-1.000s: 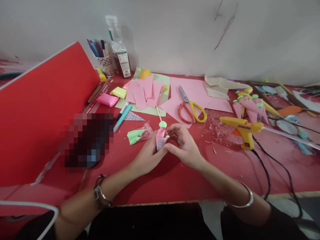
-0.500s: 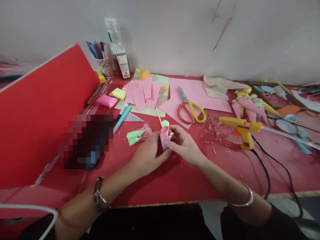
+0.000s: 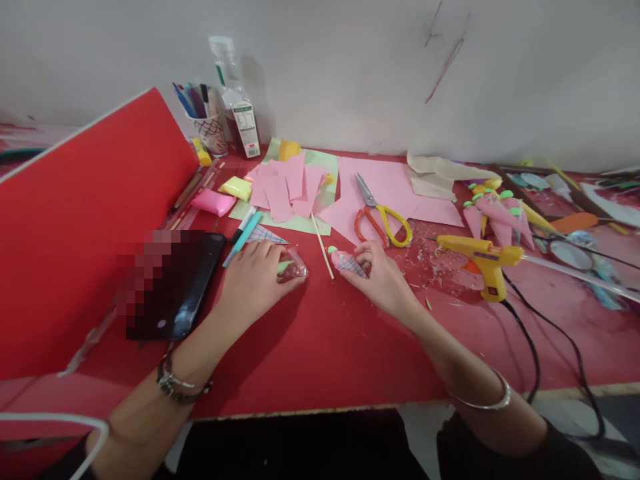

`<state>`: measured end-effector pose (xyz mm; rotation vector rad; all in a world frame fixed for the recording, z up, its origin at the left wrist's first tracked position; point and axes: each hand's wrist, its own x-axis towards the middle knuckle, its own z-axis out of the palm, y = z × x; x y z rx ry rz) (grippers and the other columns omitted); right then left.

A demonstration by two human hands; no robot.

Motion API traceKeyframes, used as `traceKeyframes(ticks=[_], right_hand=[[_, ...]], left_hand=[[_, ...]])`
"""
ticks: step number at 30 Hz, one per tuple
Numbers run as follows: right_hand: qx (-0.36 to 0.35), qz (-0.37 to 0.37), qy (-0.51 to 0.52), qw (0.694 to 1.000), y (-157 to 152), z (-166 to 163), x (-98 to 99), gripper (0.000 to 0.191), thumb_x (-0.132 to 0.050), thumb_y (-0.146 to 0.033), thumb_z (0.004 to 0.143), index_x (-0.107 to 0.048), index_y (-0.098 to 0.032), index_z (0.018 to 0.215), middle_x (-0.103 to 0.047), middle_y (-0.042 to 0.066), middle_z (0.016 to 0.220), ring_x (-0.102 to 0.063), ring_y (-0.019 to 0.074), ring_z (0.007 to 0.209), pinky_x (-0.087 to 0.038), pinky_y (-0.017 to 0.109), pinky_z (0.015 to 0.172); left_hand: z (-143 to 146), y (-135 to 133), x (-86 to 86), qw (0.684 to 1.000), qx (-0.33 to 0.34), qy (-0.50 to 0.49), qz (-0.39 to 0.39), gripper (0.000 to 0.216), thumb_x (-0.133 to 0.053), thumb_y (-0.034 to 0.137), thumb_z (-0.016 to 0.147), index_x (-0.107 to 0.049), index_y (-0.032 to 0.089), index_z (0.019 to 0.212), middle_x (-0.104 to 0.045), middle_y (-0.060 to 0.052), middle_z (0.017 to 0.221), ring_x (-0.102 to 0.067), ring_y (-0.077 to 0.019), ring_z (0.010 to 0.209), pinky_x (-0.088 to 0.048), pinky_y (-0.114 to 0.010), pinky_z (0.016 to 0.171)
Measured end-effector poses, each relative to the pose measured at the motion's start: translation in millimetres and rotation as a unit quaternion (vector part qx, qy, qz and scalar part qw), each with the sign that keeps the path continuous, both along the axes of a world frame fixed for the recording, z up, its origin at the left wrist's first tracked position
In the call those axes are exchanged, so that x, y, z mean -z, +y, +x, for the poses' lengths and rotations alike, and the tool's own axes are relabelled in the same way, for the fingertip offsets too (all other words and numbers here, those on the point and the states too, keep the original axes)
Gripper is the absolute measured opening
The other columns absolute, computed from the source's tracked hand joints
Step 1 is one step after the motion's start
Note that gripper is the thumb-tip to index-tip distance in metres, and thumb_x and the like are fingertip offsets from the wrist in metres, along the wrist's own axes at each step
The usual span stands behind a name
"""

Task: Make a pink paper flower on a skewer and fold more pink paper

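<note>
My right hand (image 3: pixel 379 279) pinches a small paper cone (image 3: pixel 353 265) with a blue grid pattern. The cone lies tilted to the left, with pink and light-green bits at its wide end. Over a clear plastic packet (image 3: pixel 296 263) with light-green stuff inside arches my left hand (image 3: pixel 256 279), its thumb apart from the fingers. Part of the packet is hidden under that hand, and I cannot tell if the fingertips touch it. Between the hands lies a thin wooden stick (image 3: pixel 323 247).
Scissors (image 3: pixel 373 207) lie on pink paper (image 3: pixel 385 177) behind my hands. A yellow glue gun (image 3: pixel 483 257) with its cable rests to the right, near several finished-looking cones (image 3: pixel 497 213). A black phone (image 3: pixel 197 287), markers (image 3: pixel 244 237) and a red board (image 3: pixel 100 220) are left.
My left hand has let go of the cone and moved left to the green packet. The right hand has shifted slightly right, tilting the cone from upright to lying sideways.
</note>
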<state>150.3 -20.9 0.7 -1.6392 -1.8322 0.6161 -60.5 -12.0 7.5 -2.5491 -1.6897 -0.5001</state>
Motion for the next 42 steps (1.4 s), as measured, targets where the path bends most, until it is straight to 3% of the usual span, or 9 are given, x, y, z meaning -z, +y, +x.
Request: traceKeyframes(ticks=[3,6,9,11,16,23,30,34,42], right_hand=[[0.0,0.009,-0.048,0.999,-0.5,0.4,-0.8,0.033,-0.058,-0.036,0.068,-0.042,-0.018,0.091,-0.054,0.001,0.07,-0.052,0.0151,0.058,-0.041,0.028,0.052],[0.005,0.077,-0.072,0.994,-1.6,-1.4,-4.6,0.034,-0.058,-0.036,0.069,-0.044,-0.018,0.095,-0.054,0.003,0.077,-0.052,0.0161,0.062,-0.042,0.03,0.055],[-0.022,0.159,-0.035,0.987,-4.7,-6.1,-10.7,0.02,-0.054,-0.027,0.074,-0.048,-0.019,0.092,-0.054,0.004,0.08,-0.053,0.0152,0.069,-0.043,0.029,0.06],[-0.075,0.173,0.023,0.982,-8.0,-10.3,-14.6,0.011,-0.05,-0.02,0.077,-0.05,-0.02,0.088,-0.054,0.002,0.077,-0.053,0.0129,0.068,-0.044,0.026,0.059],[-0.169,0.14,0.119,0.968,-14.7,-19.2,-19.8,0.009,-0.048,-0.016,0.078,-0.055,-0.021,0.082,-0.058,0.0,0.076,-0.055,0.0105,0.07,-0.046,0.024,0.063],[-0.117,0.037,0.235,0.964,-16.5,-22.3,-16.2,0.008,-0.054,-0.016,0.072,-0.057,-0.019,0.079,-0.062,0.0,0.075,-0.058,0.0092,0.068,-0.049,0.022,0.062],[-0.109,-0.081,0.355,0.925,-13.1,-21.1,-12.9,0.013,-0.053,-0.018,0.072,-0.063,-0.018,0.08,-0.06,-0.003,0.063,-0.057,0.0072,0.054,-0.049,0.021,0.055],[-0.083,-0.068,0.36,0.927,-12.1,-21.4,-12.9,0.012,-0.056,-0.017,0.069,-0.065,-0.02,0.075,-0.056,-0.003,0.065,-0.05,0.0045,0.047,-0.044,0.019,0.046],[-0.101,-0.032,0.348,0.931,-12.8,-22.7,-9.3,0.015,-0.06,-0.019,0.066,-0.067,-0.022,0.079,-0.053,-0.001,0.07,-0.049,0.0083,0.059,-0.041,0.022,0.051]], left_hand=[[0.7,-0.4,3.7,1.0,0.018,0.025,-0.005,0.035,-0.063,0.048,0.064,-0.055,0.017,0.081,-0.061,-0.008,0.081,-0.056,-0.0258,0.078,-0.042,-0.034,0.064],[2.0,-0.8,3.1,0.998,0.045,0.033,0.008,0.03,-0.062,0.046,0.067,-0.056,0.018,0.077,-0.062,-0.006,0.076,-0.057,-0.0222,0.072,-0.041,-0.031,0.061],[4.2,-1.6,-0.3,0.996,0.088,0.015,0.018,0.021,-0.058,0.039,0.073,-0.055,0.019,0.078,-0.063,-0.003,0.077,-0.058,-0.0191,0.07,-0.041,-0.03,0.063],[6.3,-2.9,-2.7,0.992,0.122,-0.022,0.022,0.019,-0.054,0.037,0.076,-0.055,0.018,0.081,-0.063,-0.003,0.078,-0.057,-0.0176,0.07,-0.042,-0.029,0.064],[11.2,-6.7,-4.3,0.977,0.179,-0.117,-0.001,0.022,-0.046,0.034,0.082,-0.055,0.015,0.088,-0.062,-0.004,0.076,-0.057,-0.0167,0.068,-0.042,-0.027,0.06],[13.4,-9.0,-2.9,0.973,0.176,-0.149,-0.024,0.028,-0.04,0.037,0.085,-0.052,0.015,0.097,-0.06,-0.007,0.083,-0.057,-0.017,0.073,-0.044,-0.027,0.062],[13.3,-11.4,-4.4,0.97,0.175,-0.165,0.018,0.031,-0.035,0.039,0.087,-0.051,0.015,0.098,-0.059,-0.005,0.081,-0.057,-0.0143,0.073,-0.045,-0.024,0.062],[12.3,-10.8,-2.2,0.975,0.191,-0.103,0.055,0.037,-0.028,0.039,0.089,-0.05,0.013,0.104,-0.06,-0.006,0.081,-0.058,-0.015,0.071,-0.046,-0.024,0.059],[16.2,-13.8,-4.0,0.971,0.21,-0.026,0.113,0.04,-0.019,0.031,0.092,-0.048,0.008,0.107,-0.061,-0.007,0.076,-0.059,-0.0148,0.067,-0.045,-0.023,0.054]])
